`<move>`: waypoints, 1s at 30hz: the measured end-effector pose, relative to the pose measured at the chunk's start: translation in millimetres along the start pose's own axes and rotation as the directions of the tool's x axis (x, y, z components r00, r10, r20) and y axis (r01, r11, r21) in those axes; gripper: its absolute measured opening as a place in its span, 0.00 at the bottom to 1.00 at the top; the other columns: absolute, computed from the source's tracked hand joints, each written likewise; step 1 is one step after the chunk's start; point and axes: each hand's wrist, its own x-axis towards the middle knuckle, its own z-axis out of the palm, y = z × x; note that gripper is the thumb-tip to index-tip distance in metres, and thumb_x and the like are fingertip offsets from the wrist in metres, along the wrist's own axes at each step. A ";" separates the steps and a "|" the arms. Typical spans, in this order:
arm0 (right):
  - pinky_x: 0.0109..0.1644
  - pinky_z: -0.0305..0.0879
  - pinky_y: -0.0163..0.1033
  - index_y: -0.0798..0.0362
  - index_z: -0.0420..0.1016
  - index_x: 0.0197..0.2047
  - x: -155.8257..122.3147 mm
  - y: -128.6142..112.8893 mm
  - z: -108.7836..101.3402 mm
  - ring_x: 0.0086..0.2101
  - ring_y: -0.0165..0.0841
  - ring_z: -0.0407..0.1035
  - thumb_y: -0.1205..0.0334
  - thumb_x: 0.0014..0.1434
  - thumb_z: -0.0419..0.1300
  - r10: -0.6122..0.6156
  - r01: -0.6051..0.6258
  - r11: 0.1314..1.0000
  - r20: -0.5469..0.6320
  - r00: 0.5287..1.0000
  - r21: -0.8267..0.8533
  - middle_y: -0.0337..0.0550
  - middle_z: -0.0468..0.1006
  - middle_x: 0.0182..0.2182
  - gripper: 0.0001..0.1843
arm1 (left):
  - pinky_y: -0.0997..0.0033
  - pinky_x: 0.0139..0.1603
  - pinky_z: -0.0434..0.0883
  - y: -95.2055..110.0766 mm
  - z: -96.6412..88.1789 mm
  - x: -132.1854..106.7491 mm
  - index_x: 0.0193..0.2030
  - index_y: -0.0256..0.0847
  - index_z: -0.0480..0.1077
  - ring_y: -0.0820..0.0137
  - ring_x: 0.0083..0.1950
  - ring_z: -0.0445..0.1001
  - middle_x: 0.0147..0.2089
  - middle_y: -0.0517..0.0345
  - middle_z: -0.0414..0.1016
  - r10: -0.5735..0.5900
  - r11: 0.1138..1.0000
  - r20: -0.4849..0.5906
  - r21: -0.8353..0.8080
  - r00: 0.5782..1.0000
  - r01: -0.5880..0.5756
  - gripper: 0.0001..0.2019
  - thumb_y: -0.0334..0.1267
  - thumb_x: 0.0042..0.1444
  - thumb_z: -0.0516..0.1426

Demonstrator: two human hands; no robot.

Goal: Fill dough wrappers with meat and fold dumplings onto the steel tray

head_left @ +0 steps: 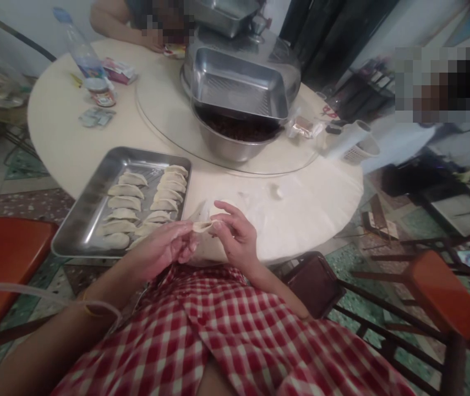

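Both of my hands pinch one pale dumpling (202, 225) just above the near edge of the round table (57, 126). My left hand (164, 248) closes its fingers on the dumpling's left end. My right hand (235, 234) grips the right end with thumb and fingers, the forefinger raised. Left of my hands lies a steel tray (90, 212) holding several folded dumplings (126, 191) in two rows. A steel bowl of dark filling (239, 132) stands behind on a glass turntable (164, 104).
A rectangular steel pan (239, 82) rests on the bowl. A water bottle (78, 48), a small jar (100, 92) and packets lie at the far left. Another person's arm (115, 19) rests on the far side. Orange chairs (4, 258) flank me; a white basket (361, 151) sits right.
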 end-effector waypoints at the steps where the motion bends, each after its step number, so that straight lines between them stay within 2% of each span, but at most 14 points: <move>1: 0.41 0.76 0.37 0.48 0.79 0.35 0.3 -0.3 -0.1 0.53 0.37 0.73 0.58 0.62 0.60 0.010 -0.010 1.000 0.004 1.000 0.024 0.46 0.81 0.41 0.08 | 0.77 0.21 0.62 -0.1 -1.2 -0.3 0.29 0.39 0.69 0.76 0.22 0.65 0.25 0.60 0.71 0.043 0.998 -0.033 0.040 0.999 -0.042 0.13 0.47 0.49 0.63; 3: 0.40 0.77 0.36 0.48 0.79 0.34 0.4 -0.3 0.3 0.53 0.37 0.72 0.58 0.62 0.60 0.036 -0.037 0.997 0.008 0.999 0.070 0.45 0.81 0.39 0.07 | 0.77 0.23 0.63 -0.9 -3.7 -0.4 0.34 0.40 0.71 0.75 0.23 0.66 0.25 0.62 0.73 0.137 0.983 -0.113 0.136 0.984 -0.121 0.12 0.46 0.50 0.62; 5: 0.39 0.78 0.36 0.48 0.79 0.35 -0.1 0.4 1.0 0.53 0.37 0.73 0.58 0.61 0.61 0.070 -0.071 0.993 0.009 0.997 0.097 0.45 0.80 0.41 0.07 | 0.77 0.25 0.65 -2.2 -6.1 -0.1 0.37 0.41 0.71 0.75 0.24 0.68 0.24 0.64 0.72 0.236 0.946 -0.156 0.264 0.959 -0.190 0.12 0.45 0.50 0.63; 9: 0.37 0.79 0.37 0.48 0.79 0.38 -2.0 2.8 2.4 0.51 0.37 0.74 0.56 0.61 0.61 0.117 -0.119 0.987 0.017 0.993 0.106 0.47 0.78 0.48 0.07 | 0.76 0.28 0.66 -1.4 -6.7 -0.3 0.34 0.41 0.72 0.74 0.26 0.68 0.24 0.65 0.71 0.373 0.823 -0.115 0.499 0.920 -0.271 0.09 0.44 0.52 0.62; 14: 0.40 0.77 0.37 0.48 0.79 0.37 -1.2 0.9 5.0 0.54 0.37 0.72 0.56 0.61 0.60 0.075 -0.076 0.997 0.029 0.997 0.015 0.47 0.81 0.44 0.08 | 0.76 0.29 0.65 5.3 0.4 -3.1 0.32 0.41 0.72 0.74 0.27 0.67 0.27 0.64 0.72 0.472 0.713 -0.075 0.619 0.879 -0.330 0.07 0.42 0.53 0.60; 17: 0.45 0.77 0.39 0.48 0.80 0.37 -0.7 -1.6 6.7 0.54 0.36 0.72 0.57 0.61 0.60 0.073 -0.073 0.997 0.069 0.995 -0.007 0.47 0.81 0.45 0.08 | 0.75 0.31 0.66 6.9 1.2 -4.7 0.32 0.42 0.73 0.74 0.29 0.69 0.29 0.63 0.74 0.487 0.666 -0.045 0.666 0.872 -0.337 0.07 0.42 0.55 0.59; 23: 0.54 0.75 0.46 0.48 0.80 0.39 -1.6 -1.0 6.8 0.54 0.36 0.72 0.54 0.61 0.60 0.156 -0.163 0.985 0.129 0.979 0.051 0.45 0.80 0.48 0.09 | 0.73 0.33 0.67 2.9 -3.3 -6.0 0.35 0.42 0.72 0.72 0.30 0.69 0.32 0.62 0.75 0.489 0.600 -0.052 0.744 0.871 -0.293 0.09 0.45 0.57 0.57; 27: 0.54 0.75 0.47 0.48 0.80 0.39 -1.7 -0.7 6.6 0.52 0.36 0.73 0.52 0.60 0.61 0.193 -0.209 0.974 0.159 0.968 0.088 0.46 0.78 0.52 0.11 | 0.72 0.36 0.68 0.7 -2.4 -5.2 0.39 0.42 0.71 0.70 0.34 0.72 0.35 0.60 0.75 0.517 0.637 -0.094 0.706 0.851 -0.309 0.10 0.46 0.57 0.58; 30: 0.54 0.75 0.47 0.48 0.80 0.39 -1.4 -1.6 7.3 0.52 0.36 0.74 0.52 0.60 0.61 0.197 -0.217 0.969 0.165 0.966 0.118 0.46 0.77 0.52 0.10 | 0.72 0.36 0.69 0.6 -1.8 -4.8 0.41 0.43 0.72 0.70 0.34 0.72 0.35 0.60 0.76 0.507 0.665 -0.104 0.680 0.856 -0.311 0.11 0.46 0.56 0.59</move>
